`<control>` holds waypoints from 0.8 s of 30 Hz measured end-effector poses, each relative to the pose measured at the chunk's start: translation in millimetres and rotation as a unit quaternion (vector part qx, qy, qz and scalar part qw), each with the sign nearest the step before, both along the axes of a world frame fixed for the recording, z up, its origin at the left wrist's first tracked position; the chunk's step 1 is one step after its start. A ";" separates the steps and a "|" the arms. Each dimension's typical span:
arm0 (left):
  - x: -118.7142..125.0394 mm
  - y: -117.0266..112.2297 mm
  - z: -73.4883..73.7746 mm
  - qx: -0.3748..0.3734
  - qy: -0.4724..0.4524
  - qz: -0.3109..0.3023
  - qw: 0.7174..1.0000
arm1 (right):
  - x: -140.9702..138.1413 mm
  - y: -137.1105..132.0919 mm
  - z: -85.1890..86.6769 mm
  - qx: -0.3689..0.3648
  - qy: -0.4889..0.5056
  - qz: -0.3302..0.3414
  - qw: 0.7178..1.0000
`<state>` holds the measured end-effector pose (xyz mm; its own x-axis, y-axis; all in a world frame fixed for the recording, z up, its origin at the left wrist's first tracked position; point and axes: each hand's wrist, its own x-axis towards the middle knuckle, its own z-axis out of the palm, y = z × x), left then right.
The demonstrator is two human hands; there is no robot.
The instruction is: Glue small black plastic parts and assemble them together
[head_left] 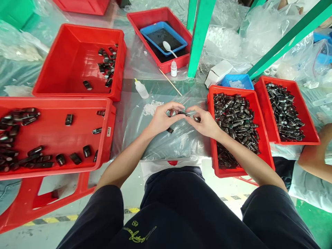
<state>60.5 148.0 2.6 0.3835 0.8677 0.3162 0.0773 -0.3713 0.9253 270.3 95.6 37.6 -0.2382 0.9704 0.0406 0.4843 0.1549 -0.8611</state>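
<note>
Over the plastic-covered table [129, 138], my left hand [162, 119] and my right hand [206, 123] meet, fingertips pinched on a small, slim black part [183, 113]. Another dark, glossy piece [197, 119] shows within the curled fingers of my right hand. Just below my left hand lies a loose black part [169, 130] on the sheet. Beside that hand, to its upper left, is a scattered pile of tiny white pieces [153, 108]. A white squeeze bottle [141, 89] with a yellow tip lies behind the pile. My fingers partly hide what they hold.
Red bins with black parts stand at left [77, 136], upper left [62, 69], right [216, 162] and far right [311, 136]. Behind are a blue tray [162, 24] with a white spoon [167, 46], a small bottle [173, 68], a wooden stick [171, 82] and a green post [198, 38]. Another person's arm [316, 159] appears at right.
</note>
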 end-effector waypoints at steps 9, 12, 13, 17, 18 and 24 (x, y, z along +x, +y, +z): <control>12.6 -0.8 -15.1 0.075 0.174 -0.021 0.982 | 3.9 3.5 -3.4 0.050 0.074 -0.083 0.993; 21.2 -6.6 -17.1 0.164 0.341 -0.085 0.922 | 3.0 2.4 -1.4 0.042 0.085 -0.090 0.991; 23.9 -8.1 -17.4 0.183 0.373 -0.091 0.905 | 2.4 1.8 -0.3 0.038 0.085 -0.089 0.992; 29.5 -10.4 -18.9 0.211 0.427 -0.078 0.876 | 0.2 0.1 3.8 0.025 0.086 -0.088 0.992; 29.5 -10.1 -19.1 0.209 0.431 -0.075 0.875 | -0.2 0.1 4.4 0.023 0.087 -0.088 0.992; 18.1 -4.1 -13.5 0.117 0.333 -0.063 0.934 | 0.1 0.5 4.7 0.024 0.091 -0.077 0.993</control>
<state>78.6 143.9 -10.9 0.6565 0.7400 0.1461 0.5489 -0.6015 0.5805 270.4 96.0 42.3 -0.0709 0.9906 0.1169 0.3420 0.1342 -0.9301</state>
